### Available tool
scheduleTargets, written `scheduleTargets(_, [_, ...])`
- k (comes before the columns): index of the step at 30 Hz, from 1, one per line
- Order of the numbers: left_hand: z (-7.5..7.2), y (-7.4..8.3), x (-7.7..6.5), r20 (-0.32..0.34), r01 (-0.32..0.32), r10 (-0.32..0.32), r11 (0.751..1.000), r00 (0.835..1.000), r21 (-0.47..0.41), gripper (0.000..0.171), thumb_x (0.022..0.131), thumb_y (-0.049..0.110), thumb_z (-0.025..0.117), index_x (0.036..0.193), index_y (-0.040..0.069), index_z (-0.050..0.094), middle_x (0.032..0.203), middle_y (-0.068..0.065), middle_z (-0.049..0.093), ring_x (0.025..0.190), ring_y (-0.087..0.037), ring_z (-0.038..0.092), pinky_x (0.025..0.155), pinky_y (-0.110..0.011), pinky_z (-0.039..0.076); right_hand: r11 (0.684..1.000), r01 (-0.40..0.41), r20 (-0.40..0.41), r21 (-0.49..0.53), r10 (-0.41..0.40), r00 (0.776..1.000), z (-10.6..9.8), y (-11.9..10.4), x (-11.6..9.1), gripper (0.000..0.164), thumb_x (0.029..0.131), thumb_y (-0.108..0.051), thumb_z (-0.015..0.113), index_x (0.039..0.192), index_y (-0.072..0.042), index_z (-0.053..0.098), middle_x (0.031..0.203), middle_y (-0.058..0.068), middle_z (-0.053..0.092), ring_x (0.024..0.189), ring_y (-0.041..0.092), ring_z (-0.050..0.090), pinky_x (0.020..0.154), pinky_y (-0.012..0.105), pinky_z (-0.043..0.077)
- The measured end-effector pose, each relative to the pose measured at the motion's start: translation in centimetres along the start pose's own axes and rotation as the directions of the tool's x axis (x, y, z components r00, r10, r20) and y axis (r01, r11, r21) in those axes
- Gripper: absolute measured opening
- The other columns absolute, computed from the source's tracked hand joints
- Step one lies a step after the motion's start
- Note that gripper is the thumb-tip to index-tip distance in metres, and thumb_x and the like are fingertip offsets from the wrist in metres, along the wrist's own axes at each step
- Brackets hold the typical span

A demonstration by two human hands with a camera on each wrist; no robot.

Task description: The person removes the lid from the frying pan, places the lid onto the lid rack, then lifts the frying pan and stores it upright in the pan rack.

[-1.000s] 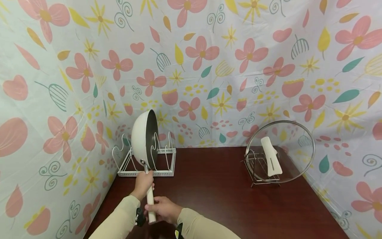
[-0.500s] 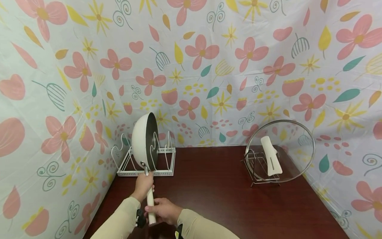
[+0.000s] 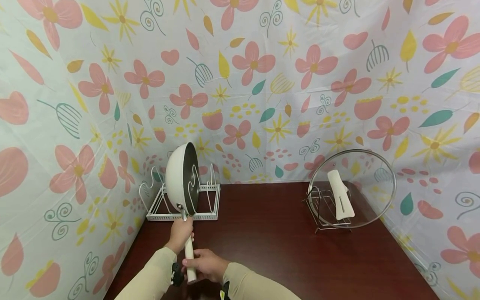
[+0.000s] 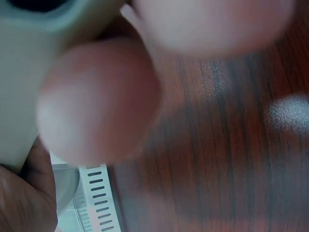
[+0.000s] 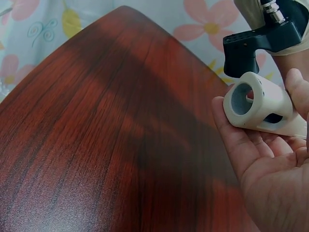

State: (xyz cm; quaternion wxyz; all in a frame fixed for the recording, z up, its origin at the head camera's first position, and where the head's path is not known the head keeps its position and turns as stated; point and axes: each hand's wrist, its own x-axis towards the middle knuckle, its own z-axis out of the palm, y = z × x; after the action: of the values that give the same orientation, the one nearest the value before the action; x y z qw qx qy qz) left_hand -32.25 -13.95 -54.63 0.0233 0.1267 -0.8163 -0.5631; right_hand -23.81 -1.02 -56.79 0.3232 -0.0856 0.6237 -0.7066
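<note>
A deep frying pan [image 3: 174,177], white outside and dark inside, stands on its side among the wires of a white rack [image 3: 210,216] at the left. Its long cream handle [image 3: 189,252] points toward me. My left hand [image 3: 181,233] grips the handle close to the pan; in the left wrist view its blurred fingertips [image 4: 99,101] lie beside the handle [image 4: 19,96]. At the handle's near end, my right hand [image 3: 208,264] holds it with the thumb on top. The right wrist view shows its fingers under the hollow handle end [image 5: 256,101].
A glass lid [image 3: 367,183] with a cream knob [image 3: 340,196] leans in a small metal wire rack [image 3: 318,208] at the right. Dark red wood covers the table [image 3: 270,233]. A flower-patterned curtain [image 3: 255,104] stands behind it and at the sides.
The pan has sunk slightly in the white rack since a second ago. Both hands keep their hold on the handle, and the camera view has shifted a little.
</note>
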Motion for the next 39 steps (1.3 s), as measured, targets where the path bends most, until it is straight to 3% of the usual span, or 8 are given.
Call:
scheduleTargets(13, [-0.1,-0.3,0.4,-0.005,0.019,-0.019,1.000,1.000,-0.002,0.029,0.100,0.024,0.041,0.088,0.002,0.054,0.064,-0.005,0.051,0.045,-0.014,0.053,0.043,-0.032,0.050,1.000,-0.018,0.009,-0.005,0.018,1.000,-0.1,-0.2,0.3,0.020,0.100,-0.020,0.065,0.111,-0.004,0.061,0.092,0.010,0.071,0.079,0.020,0.070,0.079,0.051,0.058])
scheduleTargets(30, [0.0,-0.7,1.3,0.001,0.034,-0.034,0.999,0.999,-0.019,0.027,0.099,0.024,0.041,0.088,0.002,0.052,0.062,-0.004,0.050,0.045,-0.015,0.054,0.043,-0.032,0.051,1.000,0.018,-0.015,-0.007,-0.018,1.000,0.0,0.1,0.5,0.017,0.100,-0.015,0.064,0.109,-0.002,0.058,0.089,0.009,0.069,0.074,0.020,0.067,0.075,0.048,0.059])
scheduleTargets(39, [-0.3,-0.8,1.3,0.017,0.042,-0.041,0.999,0.999,-0.031,0.027,0.101,0.026,0.041,0.088,0.004,0.049,0.062,-0.002,0.047,0.047,-0.014,0.053,0.045,-0.032,0.051,1.000,0.017,0.034,-0.008,-0.017,0.999,-0.4,0.5,0.7,0.017,0.100,-0.012,0.063,0.110,0.000,0.058,0.094,0.010,0.069,0.083,0.024,0.070,0.079,0.049,0.058])
